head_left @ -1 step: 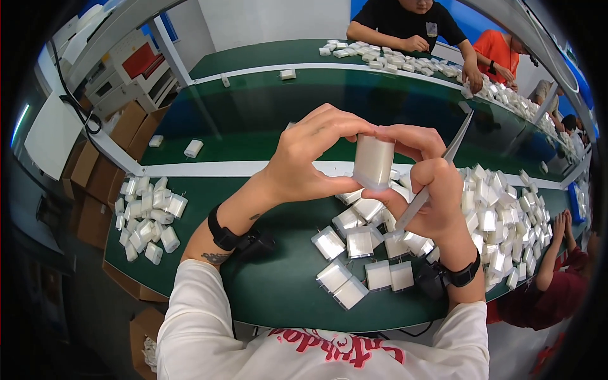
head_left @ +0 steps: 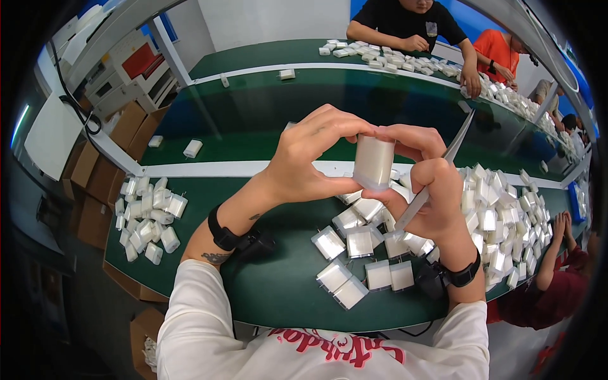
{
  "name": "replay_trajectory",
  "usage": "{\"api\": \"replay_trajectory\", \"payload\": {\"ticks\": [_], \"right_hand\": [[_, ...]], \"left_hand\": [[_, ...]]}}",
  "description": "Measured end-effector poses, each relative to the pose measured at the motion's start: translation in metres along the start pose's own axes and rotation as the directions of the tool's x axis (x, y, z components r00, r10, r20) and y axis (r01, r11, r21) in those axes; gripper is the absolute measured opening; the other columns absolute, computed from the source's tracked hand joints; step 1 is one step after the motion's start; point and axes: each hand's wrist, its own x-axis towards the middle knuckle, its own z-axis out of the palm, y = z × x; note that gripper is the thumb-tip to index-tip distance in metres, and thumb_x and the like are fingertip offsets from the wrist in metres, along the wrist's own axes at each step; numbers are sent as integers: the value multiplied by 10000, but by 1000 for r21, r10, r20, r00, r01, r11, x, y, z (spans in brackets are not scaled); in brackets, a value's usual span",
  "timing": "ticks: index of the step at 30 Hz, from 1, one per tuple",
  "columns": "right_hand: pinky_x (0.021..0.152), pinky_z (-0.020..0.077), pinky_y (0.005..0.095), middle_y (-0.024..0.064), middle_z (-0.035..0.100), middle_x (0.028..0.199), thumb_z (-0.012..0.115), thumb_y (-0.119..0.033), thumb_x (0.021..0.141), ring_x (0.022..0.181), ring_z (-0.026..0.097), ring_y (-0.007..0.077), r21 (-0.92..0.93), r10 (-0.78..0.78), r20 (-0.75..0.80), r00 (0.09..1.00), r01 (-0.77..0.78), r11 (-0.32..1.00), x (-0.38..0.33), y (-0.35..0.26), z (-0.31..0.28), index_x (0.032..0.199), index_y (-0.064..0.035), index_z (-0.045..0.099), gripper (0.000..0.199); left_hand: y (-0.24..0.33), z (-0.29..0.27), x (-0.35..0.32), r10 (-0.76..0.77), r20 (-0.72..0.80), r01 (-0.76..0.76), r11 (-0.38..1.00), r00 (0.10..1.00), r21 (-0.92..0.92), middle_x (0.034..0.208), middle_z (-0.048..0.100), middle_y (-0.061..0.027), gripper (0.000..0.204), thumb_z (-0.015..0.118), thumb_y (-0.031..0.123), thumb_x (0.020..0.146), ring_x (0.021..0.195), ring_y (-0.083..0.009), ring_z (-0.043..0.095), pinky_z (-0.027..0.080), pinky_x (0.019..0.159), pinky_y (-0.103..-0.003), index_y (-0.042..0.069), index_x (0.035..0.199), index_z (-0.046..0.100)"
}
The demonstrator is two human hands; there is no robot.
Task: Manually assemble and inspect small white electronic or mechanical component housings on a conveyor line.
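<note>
Up above the table, a white block in a clear casing [head_left: 373,163], with rounded sides, is pinched between both my hands. My left hand [head_left: 310,155] grips it from the left, fingertips at its top and thumb at its lower edge. Fingers of my right hand [head_left: 430,177] touch its top and bottom from the right. That same hand also keeps metal tweezers [head_left: 455,147] in its grip, their points up and to the right. Under the hands lie several similar white blocks [head_left: 379,275], some with thin wires or pins showing.
A big pile of white blocks [head_left: 506,221] covers the table's right side; a smaller pile [head_left: 149,215] sits at the left. Past the white rail [head_left: 209,170] runs a dark green belt [head_left: 253,107] with a few blocks. Co-workers sit across and at right. Cardboard boxes [head_left: 95,202] stand left.
My hands, the held block and the tweezers stay where they were. Across the belt, a co-worker's hand has shifted very slightly.
</note>
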Motion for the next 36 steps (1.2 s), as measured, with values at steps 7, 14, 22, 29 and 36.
{"api": "replay_trajectory", "payload": {"ticks": [7,14,22,29,36], "right_hand": [[648,489,318,218,607,1145,835,-70,717,832,571,267,3,153,-56,987,-153,988,-4,0,2,804,-57,401,442],[771,524,326,198,612,1175,815,-86,760,984,633,300,23,305,-58,951,-304,952,-13,20,17,866,-27,435,399],[941,490,399,224,522,1396,808,-195,801,1233,561,358,-228,566,-66,822,-565,793,-13,33,11,904,-45,395,451],[752,462,321,209,602,1304,763,-140,835,742,482,219,-333,521,-2,853,-492,804,-12,29,14,803,-60,360,412],[660,424,311,167,636,1259,765,-78,793,673,456,209,-432,514,43,856,-448,783,-12,30,11,837,-23,441,332]], "left_hand": [[-3,8,-5,-73,-22,73,997,997,-23,1031,679,-114,543,861,166,602,835,-225,612,529,716,-314,4,1079,659],[-25,20,-20,-270,22,271,962,962,-42,1022,667,-118,538,851,163,638,848,-191,604,522,773,-302,-27,1100,652],[-146,6,-44,-708,305,572,699,637,430,1411,475,-256,1093,782,660,639,1325,-429,404,352,1110,-442,-2,1435,433],[-296,-48,-41,-920,175,505,343,350,792,1584,178,-225,884,567,795,758,1410,-521,229,276,1109,-633,314,1482,405],[-356,-49,-48,-983,42,515,129,177,847,1620,79,-166,805,499,800,795,1430,-489,210,248,1098,-686,393,1480,382]]}}
